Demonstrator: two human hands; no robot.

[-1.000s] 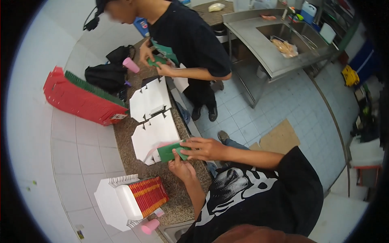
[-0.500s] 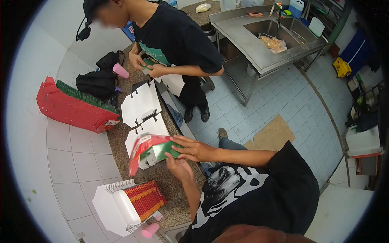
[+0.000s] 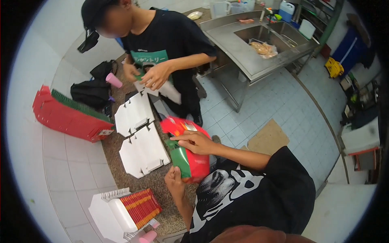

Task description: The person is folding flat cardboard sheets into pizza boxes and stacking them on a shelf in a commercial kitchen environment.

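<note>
Leaning against the tiled wall at far left is a red stack [image 3: 67,117] of flat cartons, standing on edge where it can be reached. Below it, a white holder [image 3: 115,212] keeps more red blanks packed upright. Two white blanks [image 3: 139,137] lie flat on the speckled counter [image 3: 162,190], spread out (printed side down, it seems). The left hand [image 3: 174,182] is closed in a pinch on the lower edge of a red-and-green carton [image 3: 188,156], steadying it over the counter's front edge. The right hand [image 3: 194,141] lies across the carton's top with fingers curled over the fold, gripping it, probably to press the sheet into shape. Beyond, a co-worker's hands [image 3: 152,77] hold a white blank. A steel sink [image 3: 259,44] stands at right.
</note>
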